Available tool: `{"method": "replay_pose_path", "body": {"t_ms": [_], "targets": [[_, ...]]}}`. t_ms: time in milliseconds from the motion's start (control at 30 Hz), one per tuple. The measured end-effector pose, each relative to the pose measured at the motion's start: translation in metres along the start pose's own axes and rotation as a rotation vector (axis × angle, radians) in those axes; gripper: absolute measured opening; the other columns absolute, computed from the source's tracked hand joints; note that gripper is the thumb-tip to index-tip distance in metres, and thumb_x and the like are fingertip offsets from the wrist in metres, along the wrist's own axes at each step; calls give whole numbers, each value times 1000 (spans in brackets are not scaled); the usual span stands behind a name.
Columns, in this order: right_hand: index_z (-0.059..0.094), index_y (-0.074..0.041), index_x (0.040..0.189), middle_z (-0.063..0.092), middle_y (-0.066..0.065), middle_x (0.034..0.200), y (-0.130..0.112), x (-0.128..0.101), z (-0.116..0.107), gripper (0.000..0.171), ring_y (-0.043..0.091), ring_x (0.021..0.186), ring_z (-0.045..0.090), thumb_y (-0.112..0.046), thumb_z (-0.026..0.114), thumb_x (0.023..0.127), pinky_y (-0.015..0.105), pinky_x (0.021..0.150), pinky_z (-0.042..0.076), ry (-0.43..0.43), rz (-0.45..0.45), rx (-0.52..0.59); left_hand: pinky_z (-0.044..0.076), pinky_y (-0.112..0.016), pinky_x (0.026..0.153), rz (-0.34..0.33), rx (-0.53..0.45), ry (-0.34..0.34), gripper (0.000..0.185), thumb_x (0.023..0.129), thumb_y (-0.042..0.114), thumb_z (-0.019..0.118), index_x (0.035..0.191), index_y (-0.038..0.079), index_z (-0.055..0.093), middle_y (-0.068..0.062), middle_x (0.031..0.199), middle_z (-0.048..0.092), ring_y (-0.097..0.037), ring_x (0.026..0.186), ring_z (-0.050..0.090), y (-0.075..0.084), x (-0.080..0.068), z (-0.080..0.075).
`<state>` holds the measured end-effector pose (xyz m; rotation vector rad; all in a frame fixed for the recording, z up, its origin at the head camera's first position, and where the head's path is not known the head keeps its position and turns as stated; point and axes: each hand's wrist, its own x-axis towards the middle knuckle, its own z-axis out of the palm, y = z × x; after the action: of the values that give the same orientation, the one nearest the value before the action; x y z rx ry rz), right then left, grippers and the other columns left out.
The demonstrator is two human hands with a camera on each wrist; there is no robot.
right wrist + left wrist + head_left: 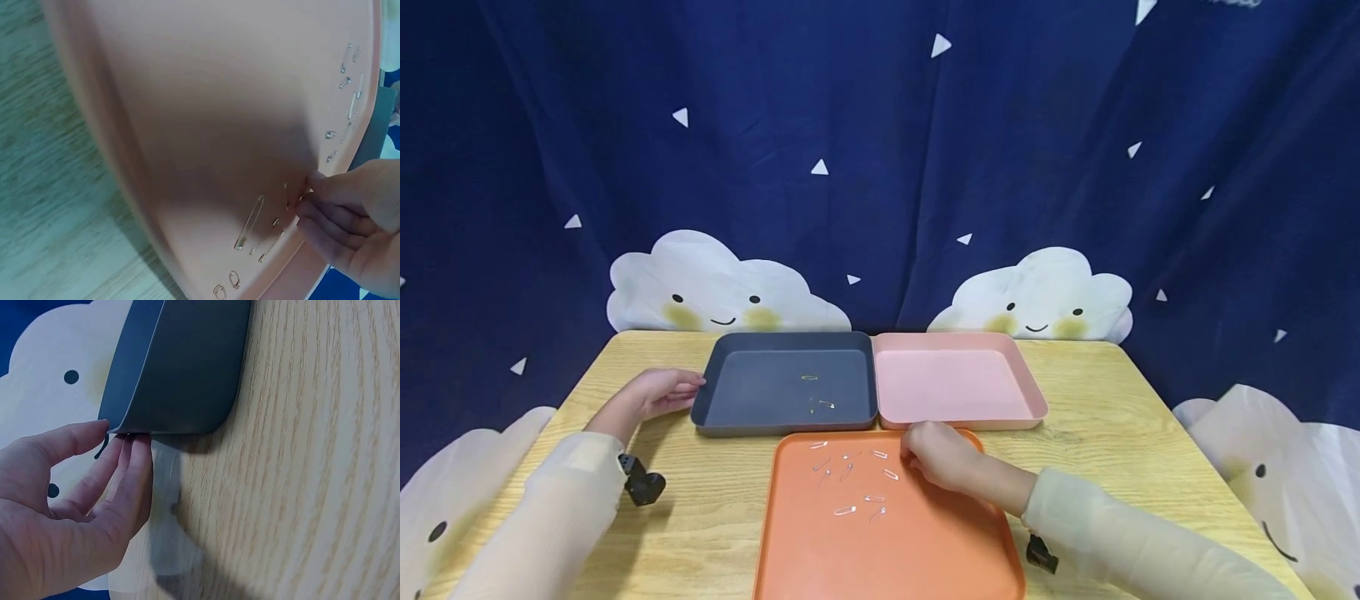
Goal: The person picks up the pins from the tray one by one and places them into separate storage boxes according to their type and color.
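An orange tray (820, 558) lies at the table's front with several safety pins (845, 510) scattered on it. My right hand (936, 457) reaches onto its far right part, fingertips (312, 206) bunched and pinching a small safety pin (301, 198) on the tray floor (206, 112). More pins (250, 222) lie just beside the fingers. A grey tray (760, 387) behind holds two pins (826, 405). My left hand (658, 392) touches its left corner (181, 375), thumb (69, 440) at the rim and straight fingers (128, 469) against the wall.
A pink tray (955, 383) stands right of the grey one, with nothing in it. All three sit on a wooden table (1150, 450). A dark blue curtain with cloud faces (715, 287) hangs behind. Bare wood shows at both sides of the trays.
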<state>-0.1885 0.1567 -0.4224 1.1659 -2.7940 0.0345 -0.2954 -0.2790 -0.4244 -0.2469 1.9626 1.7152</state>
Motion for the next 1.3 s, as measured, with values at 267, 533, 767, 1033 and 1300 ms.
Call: {"method": "replay_pose_path", "body": {"t_ms": [267,533,767,1033,1300], "targets": [[64,-12,66,65,-4,64,-5,3,5,16,13,64,63,0,72,72,20,55,50,36,-1,-66,59,-20,74,-18,9,16,59,96,11,52,142,-16,28,9,77,65,0,75,64,0,0,0],[53,-14,59,52,-5,54,-5,5,6,19,6,53,48,-4,66,69,16,48,37,42,16,2,58,-18,73,-12,34,16,58,95,10,51,141,-17,29,10,77,66,0,75,63,1,1,1],[68,-4,73,64,2,60,0,12,-5,9,-1,54,50,-3,61,78,14,54,48,-246,230,686,58,-18,71,-2,32,21,57,95,10,52,141,-17,30,10,76,66,0,73,63,0,0,1],[65,14,98,71,9,79,8,22,-5,17,11,63,64,4,57,87,31,69,62,-435,530,1249,57,-16,71,13,46,17,56,95,10,51,140,-18,30,10,76,64,1,74,61,-2,0,1],[62,15,112,74,10,89,12,28,-6,27,9,70,66,9,58,86,30,76,62,-475,525,1396,58,-18,72,1,45,39,59,95,10,52,142,-17,28,10,76,63,0,74,61,-1,-1,2]]}}
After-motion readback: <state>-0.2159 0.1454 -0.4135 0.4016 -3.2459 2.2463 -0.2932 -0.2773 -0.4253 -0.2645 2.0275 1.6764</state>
